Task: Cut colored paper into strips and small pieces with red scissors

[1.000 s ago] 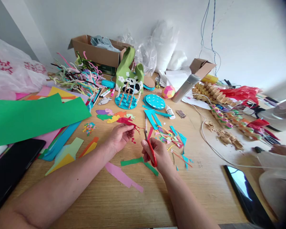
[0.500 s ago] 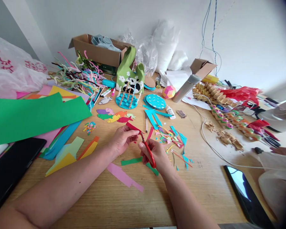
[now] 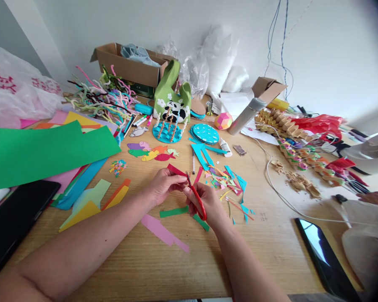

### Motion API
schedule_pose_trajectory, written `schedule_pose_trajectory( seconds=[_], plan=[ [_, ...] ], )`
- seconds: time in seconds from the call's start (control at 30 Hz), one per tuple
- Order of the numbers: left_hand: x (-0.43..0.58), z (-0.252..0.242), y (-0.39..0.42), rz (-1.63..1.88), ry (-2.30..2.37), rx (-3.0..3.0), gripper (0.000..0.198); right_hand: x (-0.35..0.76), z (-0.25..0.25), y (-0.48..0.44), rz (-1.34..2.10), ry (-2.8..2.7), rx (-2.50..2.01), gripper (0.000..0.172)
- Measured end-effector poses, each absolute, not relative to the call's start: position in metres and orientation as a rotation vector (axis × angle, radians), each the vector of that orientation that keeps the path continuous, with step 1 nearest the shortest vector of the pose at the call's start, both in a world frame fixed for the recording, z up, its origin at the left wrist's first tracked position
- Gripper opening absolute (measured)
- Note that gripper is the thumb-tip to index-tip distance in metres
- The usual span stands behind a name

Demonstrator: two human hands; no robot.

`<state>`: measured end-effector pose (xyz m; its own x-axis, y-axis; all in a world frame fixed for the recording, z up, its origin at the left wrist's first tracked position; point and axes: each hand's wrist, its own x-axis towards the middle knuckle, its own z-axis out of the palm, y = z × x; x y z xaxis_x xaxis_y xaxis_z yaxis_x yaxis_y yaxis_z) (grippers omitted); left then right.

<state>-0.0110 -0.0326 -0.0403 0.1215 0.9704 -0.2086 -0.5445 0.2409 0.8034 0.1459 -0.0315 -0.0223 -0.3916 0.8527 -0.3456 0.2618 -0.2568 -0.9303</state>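
Note:
Between thumb and fingers my left hand [image 3: 166,184] pinches a strip of red paper [image 3: 175,169]. My right hand [image 3: 204,201] is closed around red-handled scissors [image 3: 198,199], whose blades point up and left at the strip's right end. Beyond my hands lies a group of paper fish [image 3: 151,154] in several colours. A small heap of tiny coloured paper bits [image 3: 117,167] sits to the left. Right of the scissors are scattered paper offcuts [image 3: 227,180]. A green strip [image 3: 174,212] and a pink strip [image 3: 164,230] lie below my hands.
Large green paper [image 3: 50,155] and a black tablet-like device [image 3: 22,226] are at left. A phone [image 3: 324,256] lies at lower right near a white cable [image 3: 280,195]. Behind stand a panda bag [image 3: 173,102] and a grey bottle [image 3: 247,116]. Another person's hand [image 3: 374,198] shows at the right edge.
Both hands keep nearly the same place. The scissors have shifted very slightly at the red strip, and the small red bit below the blades is no longer visible.

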Motion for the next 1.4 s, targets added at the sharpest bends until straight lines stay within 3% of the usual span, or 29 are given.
schedule_pose_trajectory(
  seconds=[1.4],
  plan=[
    [-0.0095, -0.042, -0.0325, 1.21, 0.857, 0.619, 0.016, 0.1477, -0.0279, -0.0299, 1.693, -1.571, -1.322, 0.047]
  ],
)
